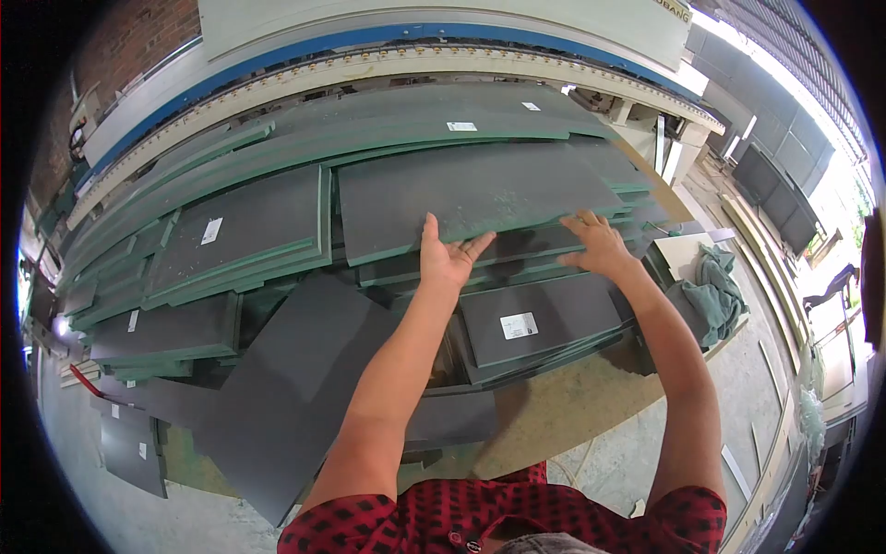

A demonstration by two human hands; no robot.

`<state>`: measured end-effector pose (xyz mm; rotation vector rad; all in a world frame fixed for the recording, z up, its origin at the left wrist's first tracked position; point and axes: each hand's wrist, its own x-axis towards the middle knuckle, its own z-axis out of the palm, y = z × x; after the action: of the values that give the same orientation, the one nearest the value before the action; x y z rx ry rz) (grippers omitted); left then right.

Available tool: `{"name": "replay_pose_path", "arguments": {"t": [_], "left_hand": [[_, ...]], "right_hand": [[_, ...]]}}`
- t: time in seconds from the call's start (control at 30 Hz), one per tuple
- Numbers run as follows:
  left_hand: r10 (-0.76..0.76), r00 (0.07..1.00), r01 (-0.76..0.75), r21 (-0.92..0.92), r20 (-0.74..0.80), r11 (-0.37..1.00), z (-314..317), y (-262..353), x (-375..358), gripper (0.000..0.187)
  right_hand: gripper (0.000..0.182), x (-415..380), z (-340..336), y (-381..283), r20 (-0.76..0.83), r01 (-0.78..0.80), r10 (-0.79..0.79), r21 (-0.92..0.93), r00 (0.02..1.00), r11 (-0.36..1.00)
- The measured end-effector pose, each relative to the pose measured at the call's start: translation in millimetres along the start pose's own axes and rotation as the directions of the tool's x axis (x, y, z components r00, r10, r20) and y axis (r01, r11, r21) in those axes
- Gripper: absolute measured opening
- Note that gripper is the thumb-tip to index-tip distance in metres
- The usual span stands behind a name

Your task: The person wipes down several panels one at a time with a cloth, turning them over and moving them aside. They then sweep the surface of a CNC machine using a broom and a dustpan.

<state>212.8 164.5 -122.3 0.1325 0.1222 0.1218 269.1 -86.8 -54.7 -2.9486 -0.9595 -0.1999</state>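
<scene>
A long dark grey board (443,189) with green edges lies on top of a stack, wood dust scattered over its face. My left hand (448,261) is at its front edge, palm turned up, thumb raised against the edge and fingers stretched to the right. Near the board's right front corner, my right hand (602,247) has its fingertips at the edge, with thumb and fingers apart. Neither hand is closed round the board. Below them sits a shorter dark board (544,319) bearing a white label (519,325).
Stacked labelled boards (245,226) spread to the left, and a loose dark panel (295,388) slants toward me. Behind runs a long machine (443,32) with a blue stripe. A green cloth (711,295) hangs over a box at right; wood strips lie on the floor.
</scene>
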Motion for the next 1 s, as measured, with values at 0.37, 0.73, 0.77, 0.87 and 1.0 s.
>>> {"name": "replay_pose_path", "arguments": {"t": [0.37,0.73,0.77,0.87,1.0], "left_hand": [[0.039,0.968,0.037,0.295,-0.249,0.955,7.5,23.8,19.9,0.075],[-0.265,0.961,0.184,0.902,-0.082,0.39,20.8,117.5,-166.9,0.054],[-0.194,0.981,0.105,0.921,-0.033,0.374,24.4,142.2,-195.7,0.047],[0.03,0.989,-0.15,0.975,0.147,0.164,20.3,217.5,-283.1,0.052],[0.586,0.81,-0.006,0.998,0.038,-0.055,-17.6,285.1,-394.9,0.05]], "right_hand": [[0.056,27.1,65.0,-12.2,-0.106,-0.169,0.221,0.364,0.969,0.916],[0.066,-34.1,57.7,-77.3,0.216,-0.156,0.022,0.626,0.976,0.764],[0.066,-41.4,55.0,-98.4,0.258,-0.16,-0.011,0.633,0.966,0.757],[0.068,-65.7,44.3,-166.2,0.289,-0.214,-0.054,0.81,0.956,0.545],[0.07,-95.7,51.6,-236.7,0.327,-0.207,-0.146,0.825,0.934,0.526]]}}
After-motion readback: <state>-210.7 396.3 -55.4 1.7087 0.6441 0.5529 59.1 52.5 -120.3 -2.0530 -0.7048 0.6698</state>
